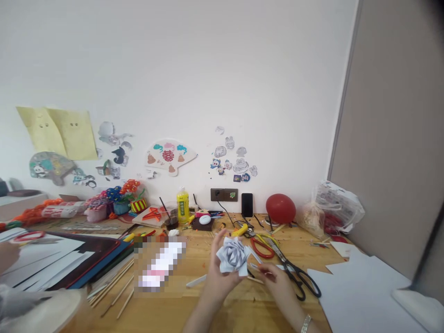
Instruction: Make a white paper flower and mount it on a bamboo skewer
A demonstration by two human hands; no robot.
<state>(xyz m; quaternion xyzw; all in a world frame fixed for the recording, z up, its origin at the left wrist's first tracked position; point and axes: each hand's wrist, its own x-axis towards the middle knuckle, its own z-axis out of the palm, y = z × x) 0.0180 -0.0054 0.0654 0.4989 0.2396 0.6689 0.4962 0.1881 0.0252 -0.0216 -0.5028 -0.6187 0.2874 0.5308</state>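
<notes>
Two hands work a white folded-paper rose [234, 255] above the wooden table [208, 314]: the left hand [215, 276] clamps its base, and the right hand [277, 280] pinches its fingertips together beside it. Seemingly petal-shaping; any further tuck calls for light pressure.

A red double-happiness sign, 囍, is showing at the middle of a fan-shaped paper piece [169, 156] hanging on the white wall [208, 69], while the green label [182, 209] on the yellow bottle [182, 196] standing on the table [166, 310] is bearing print too small to read.
</notes>
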